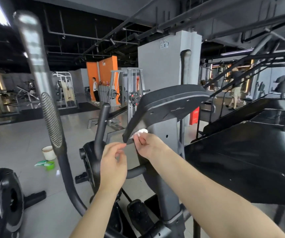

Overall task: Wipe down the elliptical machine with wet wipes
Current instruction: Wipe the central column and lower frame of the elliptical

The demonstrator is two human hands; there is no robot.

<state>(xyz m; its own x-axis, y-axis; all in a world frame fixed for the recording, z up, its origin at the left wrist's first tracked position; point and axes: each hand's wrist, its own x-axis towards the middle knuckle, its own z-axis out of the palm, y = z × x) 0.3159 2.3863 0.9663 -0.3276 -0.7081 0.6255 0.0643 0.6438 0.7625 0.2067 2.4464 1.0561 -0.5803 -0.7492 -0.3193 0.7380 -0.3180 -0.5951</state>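
1. Nearest us, our left hand (114, 160) hangs in front of the elliptical machine (168, 200). Its fingers are loosely curled, with thumb and forefinger close together at the lower corner of the console (169, 103). We cannot tell whether they pinch that corner or only touch it.
2. Just beyond, our right hand (147, 145) pinches a bunched white wet wipe (141, 132) and presses it against the underside of the console's lower edge.
3. We judge the step in hand to be cleaning this lower rim and the console's back. It goes better if we open the wad out, so more damp surface meets the plastic. Then we draw it along the rim in one direction with light, even pressure.
4. The left hand does most good steadying the console's corner, so the panel does not shift under the stroke.
5. The back of the console shows small holes and slots; a folded edge of the wipe probably reaches them best.
6. Farther left stand the short black handle (102, 121) and the long handlebar (51, 121) with its ribbed grip. These look like the places palms rest, so each deserves a clean face of the wipe.
7. Farthest, on the floor, a green wipe pack (43, 163) lies beside a pale bucket (48, 152), well apart from us. We fetch a fresh wipe there once this one greys.
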